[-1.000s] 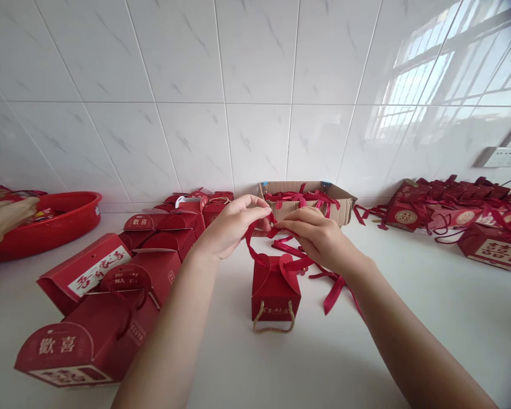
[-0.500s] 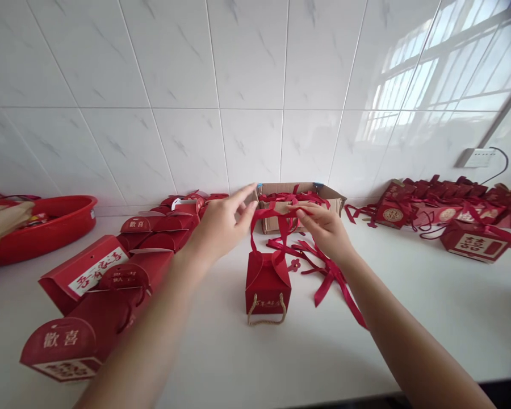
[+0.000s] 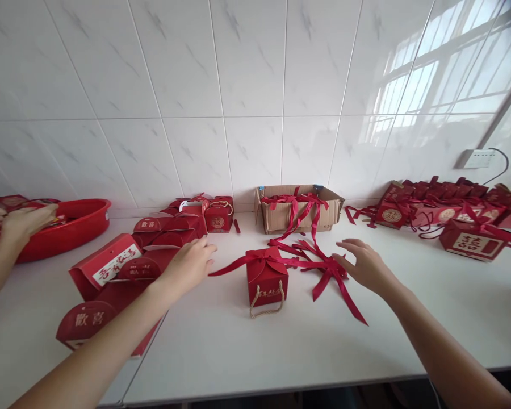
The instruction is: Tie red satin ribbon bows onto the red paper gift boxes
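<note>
A small red gift box (image 3: 268, 281) with a rope handle stands upright on the white table. A red ribbon (image 3: 234, 265) crosses its gathered top, with tails stretching to the left and right. My left hand (image 3: 191, 264) is at the left tail's end, fingers apart. On the other side, my right hand (image 3: 364, 267) is open beside a loose heap of red ribbons (image 3: 330, 272), thumb and fingers spread. The right tail runs into that heap, so its end cannot be made out.
Red boxes (image 3: 170, 230) stand in a group at left. Behind the work is a cardboard box (image 3: 281, 218) of ribbons. Finished-looking red boxes (image 3: 472, 241) line the right side. At far left another person's hand (image 3: 29, 221) reaches over a red basin (image 3: 85, 221).
Both hands have parted and come down from above the gift box. The ribbon they raised now lies tied across its top, which is drawn in. The view has shifted slightly.
</note>
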A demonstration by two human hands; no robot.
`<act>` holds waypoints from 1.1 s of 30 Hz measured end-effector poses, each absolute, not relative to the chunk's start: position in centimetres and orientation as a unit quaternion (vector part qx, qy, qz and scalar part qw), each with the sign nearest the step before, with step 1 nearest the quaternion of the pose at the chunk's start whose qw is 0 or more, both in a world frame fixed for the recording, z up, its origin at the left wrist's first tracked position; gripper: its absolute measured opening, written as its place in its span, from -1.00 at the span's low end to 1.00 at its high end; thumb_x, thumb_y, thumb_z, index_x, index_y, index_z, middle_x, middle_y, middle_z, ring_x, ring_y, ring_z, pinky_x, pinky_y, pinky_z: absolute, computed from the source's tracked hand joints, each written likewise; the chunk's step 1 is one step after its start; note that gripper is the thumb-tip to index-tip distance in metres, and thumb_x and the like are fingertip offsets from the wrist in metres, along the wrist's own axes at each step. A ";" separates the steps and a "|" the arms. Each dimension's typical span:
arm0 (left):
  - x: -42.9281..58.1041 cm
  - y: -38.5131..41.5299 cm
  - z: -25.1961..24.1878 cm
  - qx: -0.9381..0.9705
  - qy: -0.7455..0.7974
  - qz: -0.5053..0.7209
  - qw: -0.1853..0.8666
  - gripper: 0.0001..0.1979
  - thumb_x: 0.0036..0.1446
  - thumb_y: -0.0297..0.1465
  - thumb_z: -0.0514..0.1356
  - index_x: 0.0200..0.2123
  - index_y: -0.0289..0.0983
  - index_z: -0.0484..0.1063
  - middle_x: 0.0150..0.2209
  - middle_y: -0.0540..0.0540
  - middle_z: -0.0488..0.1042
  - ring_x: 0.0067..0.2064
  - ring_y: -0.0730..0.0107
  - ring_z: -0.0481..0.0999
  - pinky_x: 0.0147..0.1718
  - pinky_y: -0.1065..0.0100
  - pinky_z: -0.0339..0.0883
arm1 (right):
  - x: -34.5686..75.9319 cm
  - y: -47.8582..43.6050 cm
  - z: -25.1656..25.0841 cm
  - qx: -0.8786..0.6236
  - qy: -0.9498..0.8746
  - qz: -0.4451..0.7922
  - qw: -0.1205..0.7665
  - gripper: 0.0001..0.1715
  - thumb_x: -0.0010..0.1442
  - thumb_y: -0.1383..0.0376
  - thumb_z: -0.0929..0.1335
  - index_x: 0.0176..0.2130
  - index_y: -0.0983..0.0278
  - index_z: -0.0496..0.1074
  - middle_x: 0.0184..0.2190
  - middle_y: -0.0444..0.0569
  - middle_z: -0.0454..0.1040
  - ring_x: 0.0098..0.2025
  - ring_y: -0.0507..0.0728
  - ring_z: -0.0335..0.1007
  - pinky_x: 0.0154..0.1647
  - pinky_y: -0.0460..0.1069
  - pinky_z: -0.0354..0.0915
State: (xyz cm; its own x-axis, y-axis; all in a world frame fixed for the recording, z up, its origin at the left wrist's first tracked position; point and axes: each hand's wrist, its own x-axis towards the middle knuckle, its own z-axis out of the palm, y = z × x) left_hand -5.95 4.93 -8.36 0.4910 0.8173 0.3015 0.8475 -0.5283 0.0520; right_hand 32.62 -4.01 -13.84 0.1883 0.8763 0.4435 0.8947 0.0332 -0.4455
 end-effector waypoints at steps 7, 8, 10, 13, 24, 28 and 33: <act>-0.1 3.8 -9.8 -0.815 -0.438 -0.310 -0.219 -0.83 0.05 -0.28 0.13 -0.31 -0.22 0.26 -0.20 -0.10 0.36 -0.11 0.24 0.39 -0.07 0.23 0.26 | 24.6 -0.9 -11.7 -0.581 -0.670 0.213 0.410 -0.53 0.24 -0.03 0.15 -0.38 0.25 0.36 -0.48 -0.07 0.40 -0.44 0.10 0.33 -0.44 0.00 0.26; 0.3 3.9 -10.2 -0.801 -0.444 -0.313 -0.250 -0.81 0.02 -0.28 0.16 -0.32 -0.22 0.23 -0.21 -0.09 0.34 -0.12 0.25 0.39 -0.09 0.24 0.27 | 23.8 -0.4 -12.0 -0.574 -0.669 0.234 0.410 -0.51 0.23 -0.06 0.14 -0.43 0.24 0.31 -0.53 -0.11 0.35 -0.49 0.09 0.28 -0.49 -0.02 0.22; 0.8 4.2 -10.9 -0.784 -0.451 -0.318 -0.286 -0.75 -0.04 -0.30 0.19 -0.31 -0.22 0.19 -0.23 -0.07 0.30 -0.14 0.26 0.37 -0.13 0.24 0.28 | 22.8 0.4 -12.8 -0.558 -0.668 0.264 0.414 -0.52 0.20 -0.08 0.17 -0.48 0.22 0.23 -0.56 -0.14 0.31 -0.51 0.07 0.25 -0.53 -0.03 0.20; 0.9 4.6 -11.7 -0.770 -0.458 -0.321 -0.307 -0.67 -0.07 -0.30 0.23 -0.27 -0.22 0.15 -0.23 -0.05 0.24 -0.16 0.30 0.34 -0.15 0.26 0.27 | 22.1 1.0 -14.3 -0.536 -0.662 0.310 0.422 -0.57 0.16 -0.06 0.23 -0.48 0.21 0.18 -0.54 -0.14 0.32 -0.52 0.07 0.28 -0.52 -0.02 0.25; 0.3 4.2 -11.1 -0.730 -0.463 -0.191 -0.465 -0.57 -0.04 0.01 0.16 -0.50 -0.27 0.25 -0.58 0.09 0.16 -0.55 0.52 0.08 -0.56 0.42 -0.09 | 21.8 0.8 -15.1 -0.543 -0.635 0.347 0.426 -0.50 0.14 -0.08 0.24 -0.57 0.24 0.16 -0.64 -0.18 0.21 -0.57 0.00 0.12 -0.54 -0.06 0.11; 0.0 4.3 -11.2 -0.724 -0.452 -0.217 -0.474 -0.49 -0.06 0.03 0.16 -0.66 -0.23 0.06 -0.65 0.13 -0.07 -0.59 0.54 -0.13 -0.56 0.37 -0.24 | 22.5 0.8 -14.7 -0.541 -0.640 0.335 0.431 -0.48 0.10 -0.10 0.27 -0.57 0.24 0.14 -0.64 -0.20 0.16 -0.58 -0.02 0.06 -0.57 -0.08 0.05; -0.1 4.7 -11.9 -0.709 -0.458 -0.222 -0.489 -0.43 -0.07 0.06 0.12 -0.69 -0.21 -0.11 -0.69 0.13 -0.12 -0.61 0.56 -0.19 -0.57 0.36 -0.28 | 23.8 0.7 -13.8 -0.574 -0.660 0.281 0.394 -0.45 0.00 -0.13 0.35 -0.58 0.24 0.15 -0.65 -0.22 0.14 -0.59 -0.03 0.01 -0.61 -0.10 -0.03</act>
